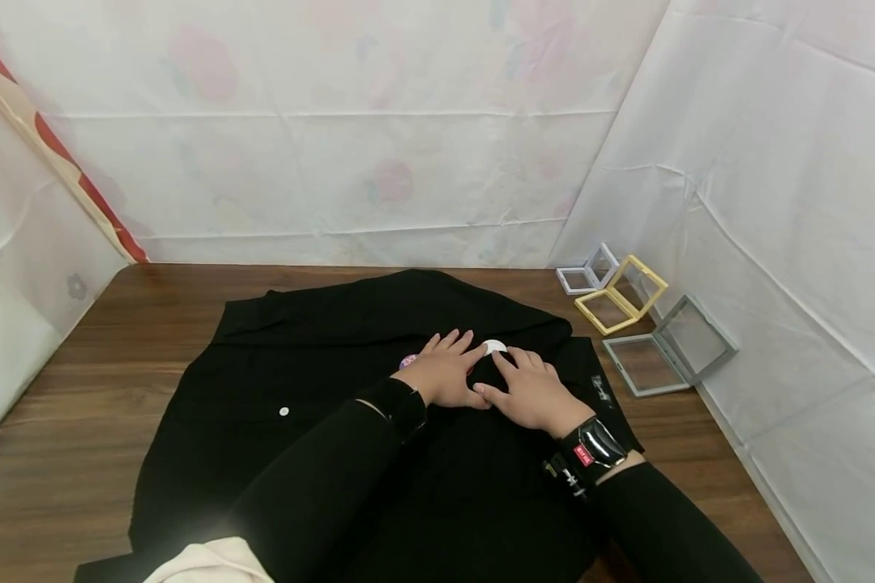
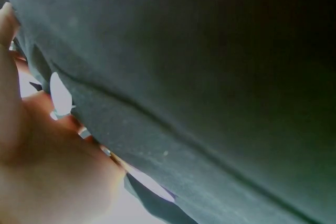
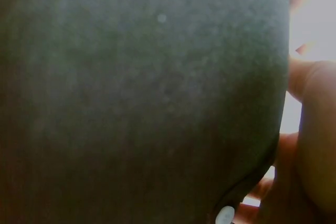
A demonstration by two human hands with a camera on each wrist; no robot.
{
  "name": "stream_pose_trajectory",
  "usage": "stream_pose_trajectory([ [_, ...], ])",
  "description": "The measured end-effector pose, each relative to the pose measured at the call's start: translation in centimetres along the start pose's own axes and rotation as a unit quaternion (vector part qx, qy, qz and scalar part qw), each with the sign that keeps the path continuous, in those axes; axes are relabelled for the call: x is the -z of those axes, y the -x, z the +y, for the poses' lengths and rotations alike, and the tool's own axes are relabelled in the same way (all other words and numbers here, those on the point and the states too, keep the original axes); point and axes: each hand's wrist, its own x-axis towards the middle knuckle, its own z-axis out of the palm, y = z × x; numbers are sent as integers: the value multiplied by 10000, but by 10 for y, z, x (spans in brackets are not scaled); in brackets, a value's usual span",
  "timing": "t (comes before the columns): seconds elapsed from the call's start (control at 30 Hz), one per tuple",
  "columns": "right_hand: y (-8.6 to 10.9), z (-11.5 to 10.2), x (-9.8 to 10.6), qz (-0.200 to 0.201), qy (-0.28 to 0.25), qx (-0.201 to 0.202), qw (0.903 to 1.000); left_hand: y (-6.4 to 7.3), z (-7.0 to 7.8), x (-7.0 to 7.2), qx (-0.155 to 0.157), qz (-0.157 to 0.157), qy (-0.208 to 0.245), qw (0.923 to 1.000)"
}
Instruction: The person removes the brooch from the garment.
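a big black cloth lies wide over the brown table, filling the lower middle, maybe so both hands can reach it. the left hand is spread out on it, just below the middle, with a purple round thing peeking out on its left. the right hand is spread too, a bit to the right, thumbs close together, perhaps to keep the cloth flat. a white round thing sits between the hands' fingers; i cannot tell if they touch it. three clear-paned fold-out holders stand open at middle right, probably out of the way.
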Motion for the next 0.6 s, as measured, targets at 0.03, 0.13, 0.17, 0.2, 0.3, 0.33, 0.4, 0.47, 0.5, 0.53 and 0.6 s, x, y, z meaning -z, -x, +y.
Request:
stream_pose_trajectory([
  [0.03,0,0,0,-1,-23,2,10000,0,0,1,-2,-7,-10,10000],
  [0.13,-2,2,-2,13,-47,10,10000,0,1,2,-19,-6,-24,10000],
  [0.17,-3,3,-3,4,-27,-1,10000,0,0,2,-28,6,-30,10000],
  [0.2,-4,4,-3,14,-16,6,10000,0,0,2,-33,21,-32,10000],
  [0.3,-7,8,-7,9,42,4,10000,-1,0,2,-26,25,-36,10000],
  [0.33,-8,9,-8,3,56,13,10000,-1,0,2,-19,18,-37,10000],
  [0.4,-8,9,-8,-12,72,30,10000,-1,0,2,2,15,-26,10000],
  [0.47,-7,8,-7,-49,94,22,9999,-1,0,1,10,4,-8,10000],
  [0.5,-6,7,-6,-46,90,24,9999,0,0,1,11,7,-5,10000],
  [0.53,-5,7,-6,-12,83,36,10000,0,1,1,12,18,-31,10000],
  [0.6,-3,5,-4,46,78,23,10000,1,1,1,20,40,-40,10000],
])
